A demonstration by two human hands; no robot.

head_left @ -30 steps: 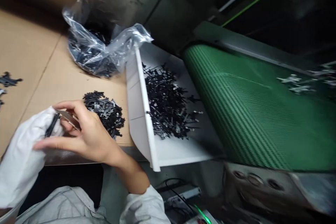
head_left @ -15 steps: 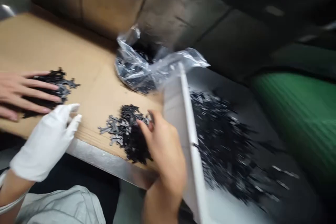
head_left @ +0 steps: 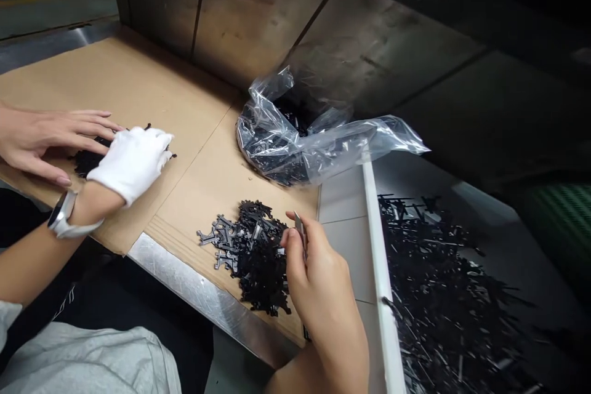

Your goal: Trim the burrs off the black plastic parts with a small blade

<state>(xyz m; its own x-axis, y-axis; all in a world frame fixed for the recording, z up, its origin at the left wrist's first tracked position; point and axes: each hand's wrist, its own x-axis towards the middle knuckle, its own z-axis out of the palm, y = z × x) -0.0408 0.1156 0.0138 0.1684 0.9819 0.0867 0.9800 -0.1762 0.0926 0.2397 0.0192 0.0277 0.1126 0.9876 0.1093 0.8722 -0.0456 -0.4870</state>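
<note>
Black parts point(head_left: 261, 261) are lying heaped at lower centre; beside them my right hand point(head_left: 323, 283) is pinching a small blade point(head_left: 300, 226), and keeping its tip off fingers seems wise. That hand is slanting up from the bottom edge. At left, my gloved left hand point(head_left: 132, 160) is covering a second pile point(head_left: 87, 164) beside a co-worker's hand point(head_left: 58, 135); whether it's gripping, I can't tell.

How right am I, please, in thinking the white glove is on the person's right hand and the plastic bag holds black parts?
Almost: the head view shows the white glove on the left hand; the plastic bag holds black parts.
</note>
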